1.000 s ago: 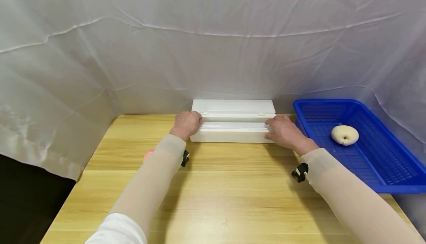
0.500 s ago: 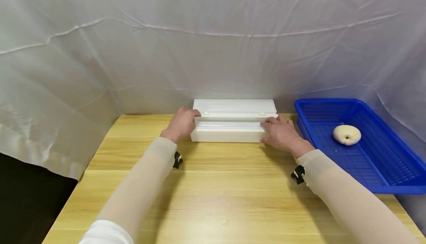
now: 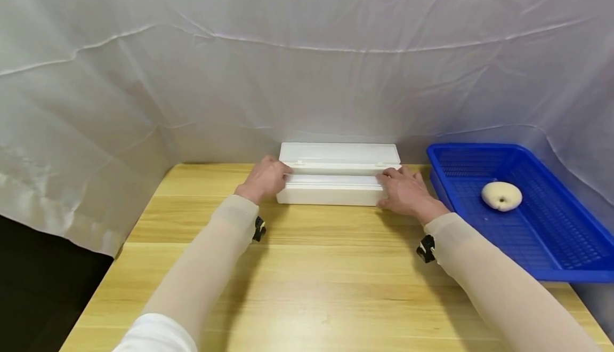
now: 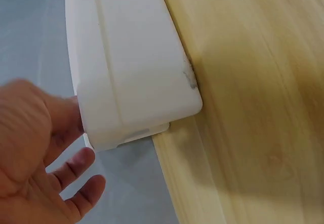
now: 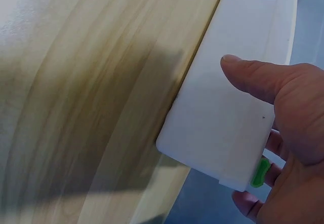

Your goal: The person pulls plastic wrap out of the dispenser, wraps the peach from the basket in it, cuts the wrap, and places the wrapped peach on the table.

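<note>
A long white cling film dispenser (image 3: pixel 336 196) stands at the back of the table with its lid (image 3: pixel 339 152) raised. A pale glossy strip lies along its opening. My left hand (image 3: pixel 264 179) is at the left end; in the left wrist view its foremost fingers reach behind the top edge, their tips hidden. The other fingers are loosely bent beside the end. My right hand (image 3: pixel 406 191) grips the right end, thumb along the front face and fingers behind. In the right wrist view a green slider (image 5: pixel 260 172) shows at that end, beside the fingers.
A blue plastic basket (image 3: pixel 451 178) stands on the right, holding a pale, rounded piece of lotus root (image 3: pixel 501 196) with a small hole. A grey-white curtain (image 3: pixel 307 85) hangs behind the wooden table (image 3: pixel 312 288). The table's left edge borders a dark area.
My left hand drew back slightly left, then came back towards the dispenser's end. My right hand shifted slightly inward along the right end. The pink thing by my left forearm is now hidden.
</note>
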A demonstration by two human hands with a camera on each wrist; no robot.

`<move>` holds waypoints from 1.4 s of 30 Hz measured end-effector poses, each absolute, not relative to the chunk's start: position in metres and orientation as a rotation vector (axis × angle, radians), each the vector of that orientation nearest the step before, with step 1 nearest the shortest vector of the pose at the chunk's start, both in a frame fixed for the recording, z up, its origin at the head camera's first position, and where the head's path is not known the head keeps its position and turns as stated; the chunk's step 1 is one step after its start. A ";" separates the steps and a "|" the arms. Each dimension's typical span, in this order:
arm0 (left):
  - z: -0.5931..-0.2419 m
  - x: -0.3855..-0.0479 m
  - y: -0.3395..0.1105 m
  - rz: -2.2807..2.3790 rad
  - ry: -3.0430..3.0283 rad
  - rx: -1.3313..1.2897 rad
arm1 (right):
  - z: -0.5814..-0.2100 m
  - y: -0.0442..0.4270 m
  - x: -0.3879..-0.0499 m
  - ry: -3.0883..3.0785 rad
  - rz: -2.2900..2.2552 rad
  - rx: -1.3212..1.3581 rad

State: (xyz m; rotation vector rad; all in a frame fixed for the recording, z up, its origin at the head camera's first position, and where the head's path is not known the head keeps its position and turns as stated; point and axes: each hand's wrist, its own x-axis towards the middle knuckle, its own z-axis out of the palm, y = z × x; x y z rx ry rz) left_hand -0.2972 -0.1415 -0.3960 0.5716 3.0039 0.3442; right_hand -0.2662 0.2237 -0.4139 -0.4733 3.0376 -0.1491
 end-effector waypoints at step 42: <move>-0.404 -0.308 -0.130 0.654 3.132 0.288 | -0.397 0.242 -0.274 3.120 -0.470 -0.538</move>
